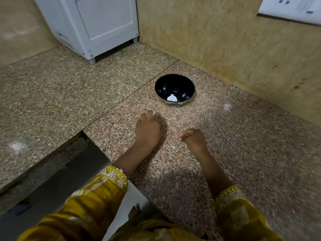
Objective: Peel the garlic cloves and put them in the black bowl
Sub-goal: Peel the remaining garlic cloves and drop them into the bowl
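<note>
The black bowl point(174, 84) stands on the granite counter near the right wall, with a small white piece point(172, 98) lying at its bottom. My left hand point(147, 129) rests knuckles-up on the counter just in front of the bowl. Its fingers bend down onto the stone and hide whatever lies beneath them. My right hand point(192, 139) hovers to the right of it, fingers curled with the tips bunched together, and I see nothing in them. A tiny white scrap of peel point(172, 146) lies on the counter between the two hands. No whole garlic clove is visible.
A white appliance point(90, 26) on short legs stands at the back left. A tiled wall point(234, 46) runs along the right, with a white switch plate point(293, 9) at the top right. The counter's cut-out edge point(97, 145) drops away at the left front.
</note>
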